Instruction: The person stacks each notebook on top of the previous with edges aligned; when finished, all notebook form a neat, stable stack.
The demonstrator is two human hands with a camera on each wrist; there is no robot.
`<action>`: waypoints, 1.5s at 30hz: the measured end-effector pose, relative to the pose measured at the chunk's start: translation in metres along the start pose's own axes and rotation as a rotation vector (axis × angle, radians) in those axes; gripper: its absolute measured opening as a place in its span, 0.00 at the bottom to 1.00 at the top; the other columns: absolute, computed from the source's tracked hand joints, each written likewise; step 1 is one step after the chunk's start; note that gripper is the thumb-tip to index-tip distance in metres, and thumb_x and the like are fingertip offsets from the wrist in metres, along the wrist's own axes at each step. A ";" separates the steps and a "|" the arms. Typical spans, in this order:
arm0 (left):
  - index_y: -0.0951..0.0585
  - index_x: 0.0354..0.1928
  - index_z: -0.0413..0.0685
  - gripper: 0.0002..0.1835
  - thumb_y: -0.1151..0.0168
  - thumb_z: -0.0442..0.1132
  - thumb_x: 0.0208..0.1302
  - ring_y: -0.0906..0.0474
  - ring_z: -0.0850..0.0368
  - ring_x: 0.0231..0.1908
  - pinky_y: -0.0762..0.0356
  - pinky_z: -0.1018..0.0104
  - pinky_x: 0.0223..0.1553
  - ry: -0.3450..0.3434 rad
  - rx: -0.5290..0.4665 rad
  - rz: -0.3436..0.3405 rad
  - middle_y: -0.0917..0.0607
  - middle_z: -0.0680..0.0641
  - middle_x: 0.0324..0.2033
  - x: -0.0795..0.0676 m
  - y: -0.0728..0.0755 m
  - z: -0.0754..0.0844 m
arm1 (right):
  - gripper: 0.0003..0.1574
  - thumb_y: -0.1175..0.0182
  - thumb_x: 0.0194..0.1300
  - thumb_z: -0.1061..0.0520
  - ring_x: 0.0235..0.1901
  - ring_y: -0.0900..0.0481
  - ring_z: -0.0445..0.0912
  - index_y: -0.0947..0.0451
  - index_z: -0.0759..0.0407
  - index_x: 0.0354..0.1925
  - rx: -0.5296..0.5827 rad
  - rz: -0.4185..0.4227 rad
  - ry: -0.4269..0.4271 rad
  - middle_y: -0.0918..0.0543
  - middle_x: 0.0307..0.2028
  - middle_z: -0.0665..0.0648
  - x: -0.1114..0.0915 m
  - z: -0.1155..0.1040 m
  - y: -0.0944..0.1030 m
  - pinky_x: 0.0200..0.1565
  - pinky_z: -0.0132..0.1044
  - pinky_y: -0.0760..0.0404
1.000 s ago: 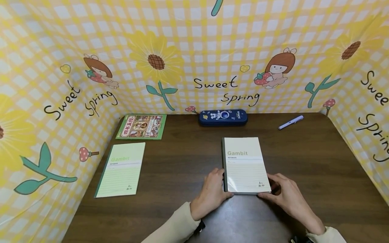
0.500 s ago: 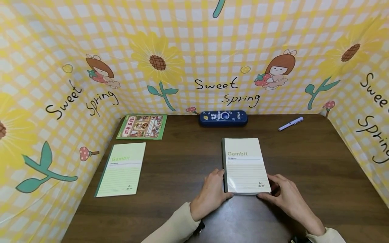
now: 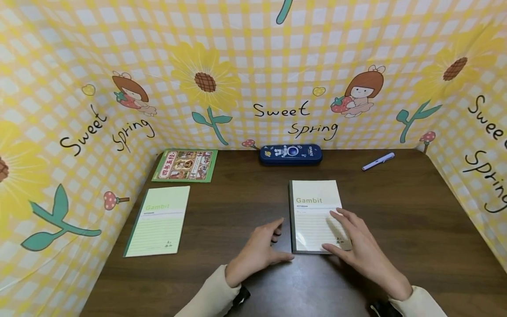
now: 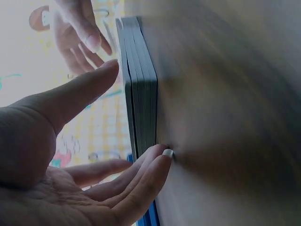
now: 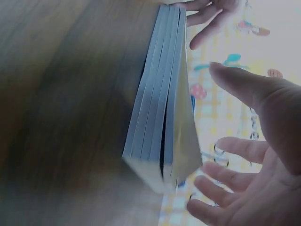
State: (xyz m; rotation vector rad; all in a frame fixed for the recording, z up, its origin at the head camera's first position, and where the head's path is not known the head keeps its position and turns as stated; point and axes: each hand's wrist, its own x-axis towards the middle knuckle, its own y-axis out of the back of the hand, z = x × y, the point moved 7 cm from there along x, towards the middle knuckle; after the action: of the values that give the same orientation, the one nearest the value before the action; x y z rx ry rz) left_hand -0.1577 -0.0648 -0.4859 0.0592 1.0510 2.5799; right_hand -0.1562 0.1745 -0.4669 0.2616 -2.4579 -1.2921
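A neat stack of several Gambit notebooks (image 3: 310,220) lies on the table, the top one with a pale cover and dark spine. In the left wrist view the dark spines (image 4: 141,89) line up. The right wrist view shows the page edges of the stack (image 5: 155,99), with a narrow gap under the top notebook. My left hand (image 3: 257,248) is beside the spine side, thumb and fingers spread and holding nothing. Over the lower right corner hovers my right hand (image 3: 366,251), fingers parted and apart from the covers in the right wrist view.
A light green Gambit notebook (image 3: 160,224) lies at the left, with a green-bordered picture book (image 3: 185,165) behind it. At the back stand a navy pencil case (image 3: 291,154) and, to its right, a lilac pen (image 3: 378,161). Checked cloth (image 3: 245,66) walls the table in.
Both hands have let go of the notebook stack. The left hand has drawn away to the left; the right has lifted up over the corner. The stack stays in place.
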 end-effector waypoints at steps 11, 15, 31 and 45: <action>0.18 0.63 0.40 0.28 0.25 0.46 0.65 0.13 0.50 0.45 0.14 0.55 0.47 -0.023 0.046 0.147 0.12 0.43 0.49 -0.035 0.044 -0.043 | 0.49 0.23 0.60 0.43 0.71 0.27 0.53 0.29 0.58 0.73 0.006 -0.088 0.232 0.26 0.72 0.60 0.020 -0.050 -0.040 0.68 0.52 0.25; 0.17 0.62 0.41 0.26 0.25 0.44 0.65 0.13 0.50 0.45 0.13 0.54 0.47 0.000 0.037 0.188 0.12 0.44 0.49 -0.047 0.056 -0.055 | 0.47 0.25 0.63 0.42 0.73 0.28 0.55 0.29 0.57 0.74 0.024 -0.169 0.275 0.27 0.73 0.60 0.024 -0.067 -0.057 0.73 0.55 0.29; 0.17 0.62 0.40 0.27 0.25 0.45 0.65 0.17 0.41 0.53 0.18 0.43 0.54 0.084 0.260 0.411 0.15 0.39 0.53 -0.094 0.122 -0.099 | 0.46 0.36 0.73 0.38 0.74 0.30 0.53 0.35 0.58 0.77 -0.036 -0.390 0.652 0.29 0.76 0.59 0.034 -0.146 -0.127 0.73 0.52 0.28; 0.29 0.71 0.29 0.25 0.45 0.34 0.78 0.44 0.17 0.73 0.41 0.24 0.70 0.295 0.378 0.410 0.38 0.21 0.74 -0.148 0.166 -0.142 | 0.46 0.53 0.80 0.31 0.81 0.40 0.51 0.43 0.56 0.81 -0.126 -0.600 0.769 0.40 0.82 0.56 0.047 -0.215 -0.186 0.79 0.44 0.37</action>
State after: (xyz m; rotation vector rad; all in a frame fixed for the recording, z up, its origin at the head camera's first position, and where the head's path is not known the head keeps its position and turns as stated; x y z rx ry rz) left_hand -0.0943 -0.3194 -0.4618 -0.0149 1.7935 2.7571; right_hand -0.1163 -0.1089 -0.4971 1.2675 -1.6736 -1.2197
